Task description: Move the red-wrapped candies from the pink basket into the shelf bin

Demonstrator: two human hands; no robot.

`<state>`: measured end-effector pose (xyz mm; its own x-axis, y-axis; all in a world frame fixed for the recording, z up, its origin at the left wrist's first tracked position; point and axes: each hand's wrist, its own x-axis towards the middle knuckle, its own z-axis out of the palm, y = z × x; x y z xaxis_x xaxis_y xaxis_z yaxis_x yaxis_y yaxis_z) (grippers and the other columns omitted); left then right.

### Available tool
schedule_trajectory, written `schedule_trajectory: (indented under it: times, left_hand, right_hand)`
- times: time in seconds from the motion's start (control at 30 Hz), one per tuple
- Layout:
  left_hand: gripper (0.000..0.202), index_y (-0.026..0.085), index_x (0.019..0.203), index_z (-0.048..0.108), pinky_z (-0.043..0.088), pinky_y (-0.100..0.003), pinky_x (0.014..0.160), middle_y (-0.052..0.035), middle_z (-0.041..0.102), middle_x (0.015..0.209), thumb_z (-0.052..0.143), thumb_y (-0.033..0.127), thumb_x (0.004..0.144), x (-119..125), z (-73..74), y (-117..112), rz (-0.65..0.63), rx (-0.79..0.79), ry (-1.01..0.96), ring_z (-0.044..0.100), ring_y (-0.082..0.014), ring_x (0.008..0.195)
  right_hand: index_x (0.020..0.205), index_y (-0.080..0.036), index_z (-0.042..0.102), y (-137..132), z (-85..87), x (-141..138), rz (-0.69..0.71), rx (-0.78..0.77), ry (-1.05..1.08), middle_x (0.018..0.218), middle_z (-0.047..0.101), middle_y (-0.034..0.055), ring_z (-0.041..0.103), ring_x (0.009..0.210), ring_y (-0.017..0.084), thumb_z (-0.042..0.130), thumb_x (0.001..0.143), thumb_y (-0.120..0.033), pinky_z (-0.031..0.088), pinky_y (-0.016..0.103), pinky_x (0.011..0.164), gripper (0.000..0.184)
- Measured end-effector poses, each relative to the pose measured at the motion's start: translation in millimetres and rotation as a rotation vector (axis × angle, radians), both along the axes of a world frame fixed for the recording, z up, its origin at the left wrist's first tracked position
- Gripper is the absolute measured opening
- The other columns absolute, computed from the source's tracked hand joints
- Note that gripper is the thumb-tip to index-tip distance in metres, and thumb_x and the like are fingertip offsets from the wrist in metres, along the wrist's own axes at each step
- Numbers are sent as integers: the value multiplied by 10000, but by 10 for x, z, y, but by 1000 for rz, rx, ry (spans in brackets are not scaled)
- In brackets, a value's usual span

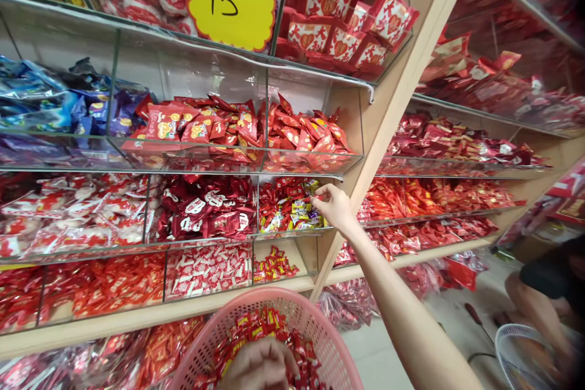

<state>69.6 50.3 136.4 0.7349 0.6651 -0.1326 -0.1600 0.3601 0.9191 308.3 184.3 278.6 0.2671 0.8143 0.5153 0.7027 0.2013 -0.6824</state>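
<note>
My right hand [336, 207] reaches to the right end of a shelf compartment with small wrapped candies [292, 210], mostly red, yellow and white. Its fingers are bent together in a pinch at the candies' edge; anything between them is too small to make out. Low in the view, my left hand [260, 367] is over the pink plastic basket [333, 341], blurred and cut off by the frame. Red and yellow wrapped candies [262, 324] fill the basket's bottom. Whether the left hand holds any of them does not show.
Clear-walled shelf bins of wrapped sweets surround the hands, with a glass front lip [311, 161] above the right hand. A wooden post [388, 116] stands beside it. At lower right are a white basket [521, 347] and another person's leg [532, 298].
</note>
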Motion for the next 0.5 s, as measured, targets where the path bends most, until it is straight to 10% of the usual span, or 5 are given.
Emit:
schedule_trajectory:
  times: [0.23, 0.5]
  left_hand:
    - [171, 208, 812, 584, 391, -266, 701, -1, 605, 798, 426, 252, 859, 230, 1050, 716, 343, 1082, 480, 529, -138, 736]
    - [125, 202, 653, 659, 406, -239, 658, -20, 656, 690, 576, 181, 744, 784, 1218, 1632, 367, 1240, 818, 603, -163, 710]
  right_hand:
    - [888, -165, 615, -703, -412, -42, 321, 19, 953, 753, 645, 4, 581, 660, 99, 698, 688, -358, 476, 215, 611, 291]
    - [861, -173, 663, -1241, -1588, -245, 299, -132, 1664, 872, 701, 15, 656, 772, 110, 786, 605, -196, 532, 199, 734, 284]
